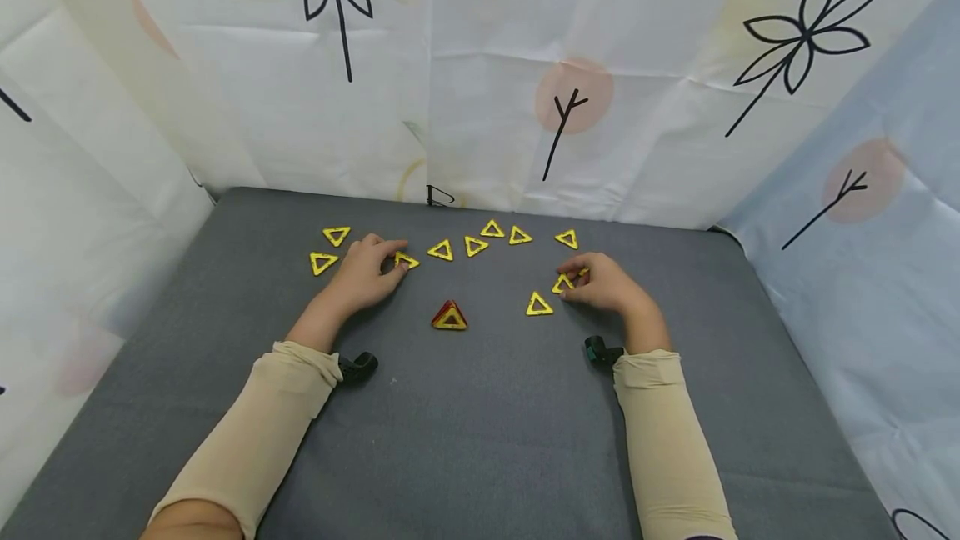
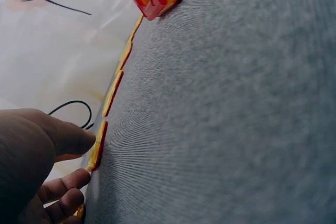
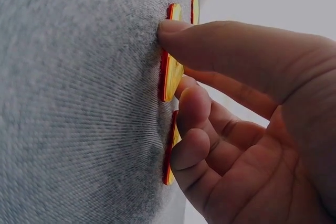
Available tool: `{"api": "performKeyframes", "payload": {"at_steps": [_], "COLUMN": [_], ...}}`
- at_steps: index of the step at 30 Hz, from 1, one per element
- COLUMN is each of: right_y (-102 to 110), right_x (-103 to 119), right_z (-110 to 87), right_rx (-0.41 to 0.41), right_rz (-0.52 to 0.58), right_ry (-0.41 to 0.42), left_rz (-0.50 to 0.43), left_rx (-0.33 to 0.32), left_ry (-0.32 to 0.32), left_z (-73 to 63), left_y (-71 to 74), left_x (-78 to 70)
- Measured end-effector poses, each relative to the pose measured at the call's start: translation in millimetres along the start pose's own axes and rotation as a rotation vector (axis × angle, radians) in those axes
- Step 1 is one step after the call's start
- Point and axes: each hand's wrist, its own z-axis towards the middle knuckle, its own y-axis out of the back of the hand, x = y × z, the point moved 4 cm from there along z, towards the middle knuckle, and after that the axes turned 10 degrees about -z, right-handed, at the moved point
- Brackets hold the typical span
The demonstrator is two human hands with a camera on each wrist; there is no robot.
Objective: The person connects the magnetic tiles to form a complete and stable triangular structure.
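In the head view, my left hand point(image 1: 363, 273) has its thumb and index finger around a yellow triangular magnetic tile point(image 1: 407, 261) lying flat on the cloth. The left wrist view shows the thumb against this tile point(image 2: 97, 153); the index fingertip is hidden there. Over on the right, my right hand point(image 1: 602, 282) pinches another yellow triangular tile point(image 1: 561, 283), with its thumb on the near edge of the tile point(image 3: 169, 80). A further tile point(image 3: 171, 156) lies under the right hand's curled fingers. Between the hands sits a red and yellow triangular piece point(image 1: 450, 317), apparently several tiles joined.
Several yellow triangular tiles lie in a loose row along the back, among them one tile point(image 1: 441, 250) and another point(image 1: 567, 238). Two more point(image 1: 336, 236) are left of the left hand. One tile point(image 1: 539, 304) lies near the right hand. Patterned curtains point(image 1: 480, 123) border the grey table point(image 1: 480, 440).
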Motion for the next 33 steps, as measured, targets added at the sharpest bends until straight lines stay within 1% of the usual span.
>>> {"api": "performKeyframes", "payload": {"at_steps": [6, 11, 16, 19, 25, 28, 33], "right_y": [1, 2, 2, 1, 1, 1, 1], "right_x": [0, 3, 3, 1, -2, -3, -2], "right_z": [-0.5, 0.8, 0.7, 0.3, -0.5, -0.5, 0.3], "right_rx": [-0.006, -0.009, -0.004, -0.002, -0.003, -0.001, -0.006], "right_rz": [-0.025, -0.027, -0.028, -0.029, -0.028, -0.028, -0.021], "right_ry": [-0.008, -0.014, -0.018, -0.021, -0.024, -0.028, -0.035], "left_rz": [0.073, 0.096, 0.089, 0.066, 0.018, 0.024, 0.042], "left_rx": [0.003, 0.007, 0.016, 0.018, 0.008, 0.006, 0.001], "left_ry": [0.009, 0.015, 0.02, 0.017, -0.007, -0.011, 0.002], "left_z": [0.7, 1.0, 0.5, 0.6, 0.5, -0.9, -3.5], "left_y": [-4.6, -6.7, -6.1, -4.5, -1.4, 0.0, 0.5], "left_x": [1.5, 2.0, 0.8, -1.0, -4.9, -7.4, -9.4]}}
